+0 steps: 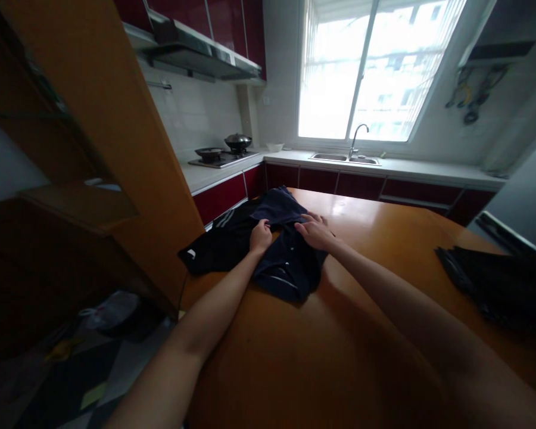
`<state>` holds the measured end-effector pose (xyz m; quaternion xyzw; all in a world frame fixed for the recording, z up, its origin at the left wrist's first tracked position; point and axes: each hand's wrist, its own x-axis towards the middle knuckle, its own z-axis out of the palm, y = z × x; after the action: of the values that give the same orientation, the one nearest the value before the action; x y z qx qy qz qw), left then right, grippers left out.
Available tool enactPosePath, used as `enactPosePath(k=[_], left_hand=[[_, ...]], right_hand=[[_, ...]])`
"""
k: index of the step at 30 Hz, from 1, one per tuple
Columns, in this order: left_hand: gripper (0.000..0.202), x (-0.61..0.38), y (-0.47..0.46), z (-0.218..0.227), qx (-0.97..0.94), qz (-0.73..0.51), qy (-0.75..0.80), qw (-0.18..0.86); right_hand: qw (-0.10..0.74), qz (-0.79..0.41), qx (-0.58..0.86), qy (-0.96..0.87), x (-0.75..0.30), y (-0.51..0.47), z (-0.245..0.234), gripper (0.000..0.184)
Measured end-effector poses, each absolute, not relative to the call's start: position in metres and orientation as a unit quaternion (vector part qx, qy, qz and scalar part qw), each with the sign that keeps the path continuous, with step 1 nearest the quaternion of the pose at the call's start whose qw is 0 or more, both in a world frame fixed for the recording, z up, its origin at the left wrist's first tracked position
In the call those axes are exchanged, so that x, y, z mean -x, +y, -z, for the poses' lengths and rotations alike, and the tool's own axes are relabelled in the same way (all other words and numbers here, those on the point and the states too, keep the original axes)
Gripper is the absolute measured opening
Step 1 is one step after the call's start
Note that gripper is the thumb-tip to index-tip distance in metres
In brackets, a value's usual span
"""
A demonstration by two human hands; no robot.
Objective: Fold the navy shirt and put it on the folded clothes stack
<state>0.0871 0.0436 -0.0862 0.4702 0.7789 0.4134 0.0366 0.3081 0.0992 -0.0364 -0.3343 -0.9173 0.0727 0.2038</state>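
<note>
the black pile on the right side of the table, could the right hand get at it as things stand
Probably yes. The right hand lies flat on the navy garment, holding nothing, and only bare table lies between it and the black pile.

Bright window (pixel 375 71) over sink (pixel 343 158); red cabinets (pixel 218 199); orange table (pixel 339 333); stove (pixel 221 157).

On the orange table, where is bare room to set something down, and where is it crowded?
Bare: the table near the camera between both forearms, and the far stretch between the right hand and the dark folded pile. Crowded: the far left corner, where the left hand and right hand rest on the navy garment.
</note>
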Motion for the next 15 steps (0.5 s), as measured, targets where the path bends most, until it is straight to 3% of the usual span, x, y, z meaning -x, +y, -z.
enactPosePath(k=[4,6,10,15], left_hand=[[0.034,-0.085,0.042,0.088,-0.455,-0.452,0.766,0.028],[0.031,-0.085,0.042,0.088,-0.455,-0.465,0.759,0.023],[0.029,-0.087,0.041,0.087,-0.461,-0.486,0.743,0.015],[0.027,-0.095,0.038,0.081,-0.532,-0.524,0.665,-0.023]], right_hand=[[0.075,-0.067,0.299,-0.949,-0.256,0.124,0.029,0.066],[0.059,-0.07,0.288,-0.953,-0.239,0.135,0.027,0.065],[0.133,-0.119,0.295,-0.938,-0.242,0.166,0.015,0.064],[0.191,-0.102,0.336,-0.917,-0.329,0.208,0.005,0.059]])
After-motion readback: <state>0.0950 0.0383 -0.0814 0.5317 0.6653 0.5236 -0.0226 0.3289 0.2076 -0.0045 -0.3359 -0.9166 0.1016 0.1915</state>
